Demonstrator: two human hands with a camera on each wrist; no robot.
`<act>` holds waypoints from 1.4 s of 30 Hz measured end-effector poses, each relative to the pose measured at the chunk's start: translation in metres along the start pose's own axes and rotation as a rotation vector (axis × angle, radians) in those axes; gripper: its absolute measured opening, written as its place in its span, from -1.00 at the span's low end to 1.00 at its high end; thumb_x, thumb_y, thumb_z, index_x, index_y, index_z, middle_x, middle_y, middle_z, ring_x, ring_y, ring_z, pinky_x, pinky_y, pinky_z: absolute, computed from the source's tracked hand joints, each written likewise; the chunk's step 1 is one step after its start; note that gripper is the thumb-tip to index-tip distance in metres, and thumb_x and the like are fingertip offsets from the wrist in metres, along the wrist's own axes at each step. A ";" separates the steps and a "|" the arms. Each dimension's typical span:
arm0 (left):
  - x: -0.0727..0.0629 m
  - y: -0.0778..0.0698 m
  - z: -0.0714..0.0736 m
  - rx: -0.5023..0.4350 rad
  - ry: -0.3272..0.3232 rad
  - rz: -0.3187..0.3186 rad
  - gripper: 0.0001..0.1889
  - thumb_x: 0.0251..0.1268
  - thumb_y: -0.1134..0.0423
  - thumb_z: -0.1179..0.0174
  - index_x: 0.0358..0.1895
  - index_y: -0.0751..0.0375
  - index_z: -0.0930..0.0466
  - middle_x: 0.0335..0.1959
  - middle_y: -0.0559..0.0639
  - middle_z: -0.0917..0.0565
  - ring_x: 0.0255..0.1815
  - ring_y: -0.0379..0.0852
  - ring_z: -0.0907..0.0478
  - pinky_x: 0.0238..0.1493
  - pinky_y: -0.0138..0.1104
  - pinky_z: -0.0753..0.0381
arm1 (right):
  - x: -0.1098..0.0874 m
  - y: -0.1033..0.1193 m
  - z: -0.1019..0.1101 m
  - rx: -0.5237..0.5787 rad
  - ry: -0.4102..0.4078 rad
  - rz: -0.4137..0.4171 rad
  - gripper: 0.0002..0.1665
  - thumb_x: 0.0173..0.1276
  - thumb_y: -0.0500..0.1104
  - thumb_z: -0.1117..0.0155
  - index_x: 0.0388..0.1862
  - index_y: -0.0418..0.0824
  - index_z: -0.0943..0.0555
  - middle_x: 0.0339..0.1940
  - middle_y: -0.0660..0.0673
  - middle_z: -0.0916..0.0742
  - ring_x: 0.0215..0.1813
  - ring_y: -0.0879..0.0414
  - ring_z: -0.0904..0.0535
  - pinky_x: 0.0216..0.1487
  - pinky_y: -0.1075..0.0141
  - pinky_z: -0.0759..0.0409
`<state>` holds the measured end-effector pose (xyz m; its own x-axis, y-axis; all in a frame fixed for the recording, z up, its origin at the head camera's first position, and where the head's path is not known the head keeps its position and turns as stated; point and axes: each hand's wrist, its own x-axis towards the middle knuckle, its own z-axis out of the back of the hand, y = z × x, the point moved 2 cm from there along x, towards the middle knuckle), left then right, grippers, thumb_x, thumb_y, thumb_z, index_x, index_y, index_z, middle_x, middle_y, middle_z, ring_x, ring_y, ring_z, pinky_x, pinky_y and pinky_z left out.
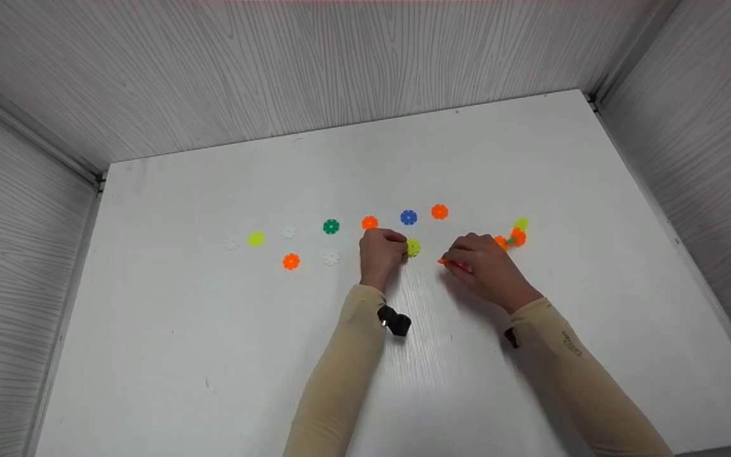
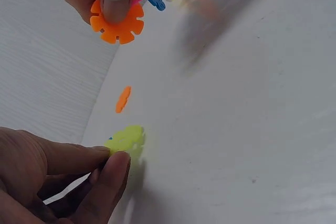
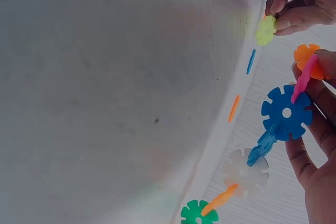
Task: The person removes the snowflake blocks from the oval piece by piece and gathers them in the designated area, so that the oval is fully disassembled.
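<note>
My left hand (image 1: 381,254) pinches a yellow notched plastic disc (image 2: 128,139) between thumb and finger, just off the table. To its right, my right hand (image 1: 483,266) grips one end of a chain of interlocking discs. An orange disc (image 2: 118,27) at that end is under the thumb and a pink disc (image 3: 303,80) slots into it. Blue (image 3: 286,113), white (image 3: 245,174), orange and green (image 3: 198,212) discs follow along the chain. In the head view the chain's far part, with orange and yellow discs (image 1: 521,224), shows beyond the right hand. A gap separates the yellow disc from the chain.
Loose discs lie flat on the white table (image 1: 213,355): orange (image 1: 440,211), blue (image 1: 408,218), green (image 1: 331,226), yellow (image 1: 256,238), another orange (image 1: 290,261) and several white ones (image 1: 331,258). Wood-grain panels (image 1: 340,63) wall the back and sides.
</note>
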<state>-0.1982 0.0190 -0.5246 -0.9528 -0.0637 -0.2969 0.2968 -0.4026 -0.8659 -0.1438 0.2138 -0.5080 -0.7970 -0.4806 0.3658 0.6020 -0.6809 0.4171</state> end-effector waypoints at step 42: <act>-0.041 -0.008 -0.024 -0.294 0.380 -0.029 -0.83 0.42 0.26 -0.19 -0.16 0.34 -0.61 -0.47 0.13 -0.66 -0.50 -0.03 -0.64 -0.34 -0.27 -0.72 | -0.005 0.001 0.000 0.044 0.035 -0.050 -0.63 0.19 -0.32 -0.48 -0.01 -0.23 -0.62 -0.21 -0.07 -0.68 -0.13 0.04 -0.51 -0.04 0.18 -0.53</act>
<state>-0.1596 0.0463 -0.5152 -0.8862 0.3036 -0.3500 0.3285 -0.1209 -0.9367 -0.1393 0.2151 -0.5088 -0.8267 -0.4662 0.3149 0.5626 -0.6796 0.4708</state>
